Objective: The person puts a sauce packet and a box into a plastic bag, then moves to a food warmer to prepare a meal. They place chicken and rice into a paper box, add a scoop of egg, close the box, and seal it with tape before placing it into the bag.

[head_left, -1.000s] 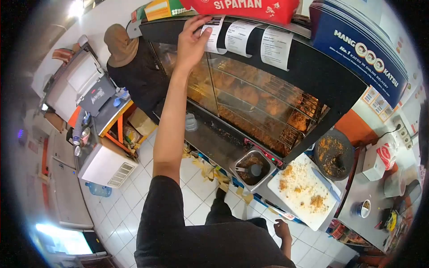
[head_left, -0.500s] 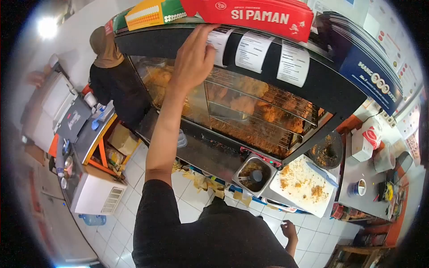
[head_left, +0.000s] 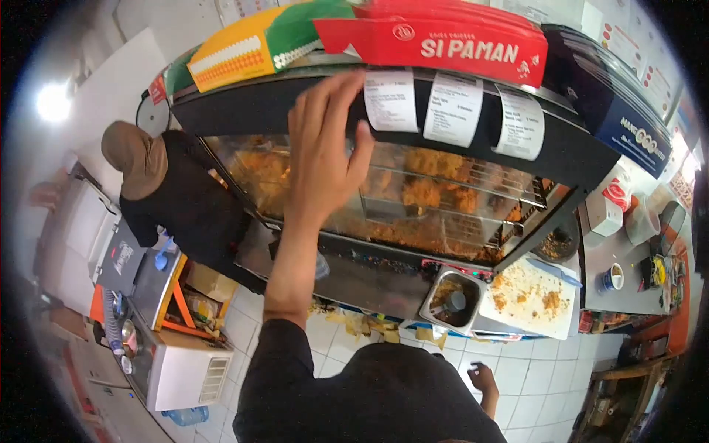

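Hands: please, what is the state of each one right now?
Left hand: open, fingers spread, holding nothing, raised beside the leftmost receipt.
Right hand: low by the person's side, seemingly empty; open or closed cannot be told.

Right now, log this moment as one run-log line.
left hand: raised, open, by leftmost receipt | right hand: down, empty | warmer: fried food inside | co-worker: at counter

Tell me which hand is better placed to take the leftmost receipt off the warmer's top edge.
Probably the left hand: it is raised, fingers spread, its fingertips right beside the leftmost receipt. The right hand hangs low by the floor, far from it.
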Available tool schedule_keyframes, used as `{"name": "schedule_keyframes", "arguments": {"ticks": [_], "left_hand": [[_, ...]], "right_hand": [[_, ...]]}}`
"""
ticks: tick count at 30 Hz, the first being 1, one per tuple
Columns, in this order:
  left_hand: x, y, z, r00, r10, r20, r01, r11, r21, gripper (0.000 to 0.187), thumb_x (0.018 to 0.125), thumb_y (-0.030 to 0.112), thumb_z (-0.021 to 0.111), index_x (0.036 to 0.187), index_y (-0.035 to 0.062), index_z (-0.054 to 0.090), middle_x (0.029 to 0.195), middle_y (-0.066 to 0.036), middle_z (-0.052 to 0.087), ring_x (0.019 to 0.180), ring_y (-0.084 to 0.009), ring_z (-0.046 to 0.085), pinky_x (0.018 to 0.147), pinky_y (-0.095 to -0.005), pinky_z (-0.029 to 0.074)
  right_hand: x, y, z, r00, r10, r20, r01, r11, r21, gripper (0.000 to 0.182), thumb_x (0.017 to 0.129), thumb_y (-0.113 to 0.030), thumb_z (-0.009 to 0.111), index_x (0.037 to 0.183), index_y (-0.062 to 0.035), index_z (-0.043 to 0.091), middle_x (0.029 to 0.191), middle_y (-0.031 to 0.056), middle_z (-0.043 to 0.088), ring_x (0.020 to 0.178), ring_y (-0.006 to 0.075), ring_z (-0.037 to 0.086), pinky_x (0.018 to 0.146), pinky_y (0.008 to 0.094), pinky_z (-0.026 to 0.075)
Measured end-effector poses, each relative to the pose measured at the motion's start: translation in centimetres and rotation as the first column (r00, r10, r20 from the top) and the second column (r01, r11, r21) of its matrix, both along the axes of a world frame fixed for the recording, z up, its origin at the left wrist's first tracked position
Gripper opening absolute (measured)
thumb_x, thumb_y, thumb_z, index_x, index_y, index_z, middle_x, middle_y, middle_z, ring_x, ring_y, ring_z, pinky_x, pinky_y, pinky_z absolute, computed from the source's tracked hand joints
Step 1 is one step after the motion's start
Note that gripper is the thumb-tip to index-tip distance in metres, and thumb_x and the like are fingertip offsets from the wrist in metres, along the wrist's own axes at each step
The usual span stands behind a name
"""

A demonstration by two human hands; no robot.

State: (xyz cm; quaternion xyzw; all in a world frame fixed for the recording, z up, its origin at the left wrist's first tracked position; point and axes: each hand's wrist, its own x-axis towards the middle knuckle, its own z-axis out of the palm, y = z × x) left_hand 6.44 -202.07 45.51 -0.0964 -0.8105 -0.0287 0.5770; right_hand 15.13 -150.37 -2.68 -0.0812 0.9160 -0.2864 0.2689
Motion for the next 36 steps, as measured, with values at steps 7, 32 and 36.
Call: {"name": "schedule_keyframes", "arguments": {"ticks": [7,32,36], "left_hand": [[11.6,8.2,8.0,-0.121,-0.87,-0.479,0.777,0.217,-0.59,0.057,0.082,0.038,0.071,0.128,0.0128,0.051,0.121,-0.007,0.056,0.124,-0.0226,0.044,0.108,-0.0472,0.032],[-11.0,3.9,20.7,0.467,-0.06,0.882,0.212,0.976,-0.046,0.037,0.099,0.025,0.053,0.132,0.0079,0.06,0.139,-0.02,0.054,0.123,-0.029,0.056,0.105,-0.0436,0.042],[-13.6,3.7,22.0,0.334,-0.151,0.93,0.292,0.955,0.05,0.038,0.095,0.023,0.057,0.128,0.0052,0.063,0.133,-0.02,0.06,0.113,-0.0282,0.062,0.098,-0.0401,0.048]], "right_hand": [[2.3,3.0,-5.1,0.949,-0.061,0.308,0.006,0.984,0.176,0.042,0.085,-0.034,0.072,0.117,-0.0078,0.064,0.095,0.0149,0.073,0.092,0.0273,0.071,0.085,0.0357,0.056],[4.1,2.1,-9.8,0.916,-0.134,0.379,0.178,0.981,-0.083,0.038,0.091,-0.01,0.065,0.126,0.0031,0.057,0.097,0.018,0.072,0.074,0.0238,0.071,0.063,0.0356,0.058],[5.9,1.0,-11.4,0.785,-0.349,0.512,0.524,0.814,-0.248,0.032,0.09,-0.006,0.066,0.119,0.0044,0.058,0.087,0.0158,0.071,0.07,0.0212,0.07,0.059,0.0331,0.057]]}}
